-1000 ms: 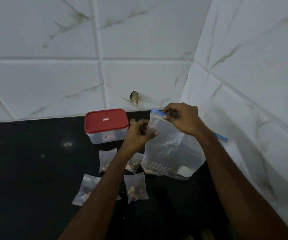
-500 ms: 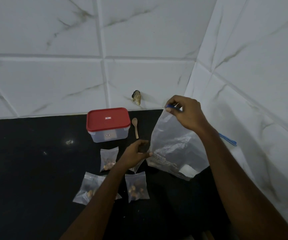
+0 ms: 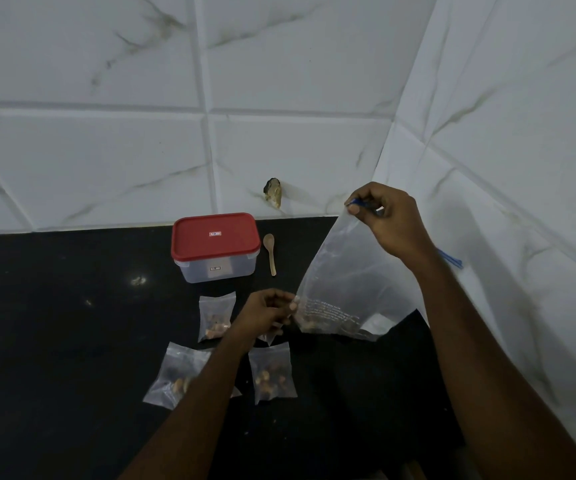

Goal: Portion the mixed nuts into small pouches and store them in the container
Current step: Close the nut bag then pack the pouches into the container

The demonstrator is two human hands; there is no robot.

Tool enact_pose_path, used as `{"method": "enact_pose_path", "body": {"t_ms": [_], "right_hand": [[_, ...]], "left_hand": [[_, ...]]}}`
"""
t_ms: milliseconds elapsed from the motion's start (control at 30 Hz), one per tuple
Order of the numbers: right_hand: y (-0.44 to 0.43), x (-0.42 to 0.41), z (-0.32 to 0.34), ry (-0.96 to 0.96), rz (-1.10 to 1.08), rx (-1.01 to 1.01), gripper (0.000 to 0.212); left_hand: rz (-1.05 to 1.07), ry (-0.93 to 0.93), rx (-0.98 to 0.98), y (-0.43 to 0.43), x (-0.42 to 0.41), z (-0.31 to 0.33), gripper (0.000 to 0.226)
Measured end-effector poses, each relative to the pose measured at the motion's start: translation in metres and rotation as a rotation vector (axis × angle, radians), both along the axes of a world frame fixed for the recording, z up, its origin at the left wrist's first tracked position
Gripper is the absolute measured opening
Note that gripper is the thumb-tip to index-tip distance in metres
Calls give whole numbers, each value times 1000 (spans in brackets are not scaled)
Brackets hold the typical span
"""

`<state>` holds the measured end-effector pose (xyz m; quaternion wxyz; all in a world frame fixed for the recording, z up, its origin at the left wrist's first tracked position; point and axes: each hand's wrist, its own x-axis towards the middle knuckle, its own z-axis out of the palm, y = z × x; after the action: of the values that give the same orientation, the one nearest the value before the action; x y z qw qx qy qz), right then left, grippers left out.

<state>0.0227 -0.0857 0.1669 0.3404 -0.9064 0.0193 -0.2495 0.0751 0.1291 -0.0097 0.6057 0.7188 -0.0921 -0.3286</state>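
My right hand pinches the blue zip strip at the top of a large clear bag and holds it upright over the black counter. A few nuts lie at the bag's bottom. With curled fingers, my left hand pinches the bag's lower left edge. Three small filled pouches lie flat on the counter: the back pouch, the front left pouch and the front right pouch. Another pouch is mostly hidden under my left hand. The clear container stands behind them with its red lid on.
A small wooden spoon lies just right of the container. White tiled walls close the counter at the back and the right. A small dark stub sticks out of the back wall.
My left hand dropped from the bag's top to its lower left edge. My right hand lifted the zip end higher and to the right, uncovering the spoon.
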Motion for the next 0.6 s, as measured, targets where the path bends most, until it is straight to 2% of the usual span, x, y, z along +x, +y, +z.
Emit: {"method": "enact_pose_path", "body": {"t_ms": [133, 267, 433, 600], "right_hand": [[-10, -1, 2, -53, -70, 57, 5], [-13, -2, -2, -57, -102, 114, 4], [-12, 0, -2, -73, -154, 141, 6], [-13, 0, -3, -55, -156, 137, 6]], "left_hand": [[94, -11, -53, 0, -5, -6, 12], [89, -137, -31, 0, -9, -10, 12], [89, -19, -161, 9, -14, -7, 29], [56, -162, -101, 7, -14, -4, 26]]}}
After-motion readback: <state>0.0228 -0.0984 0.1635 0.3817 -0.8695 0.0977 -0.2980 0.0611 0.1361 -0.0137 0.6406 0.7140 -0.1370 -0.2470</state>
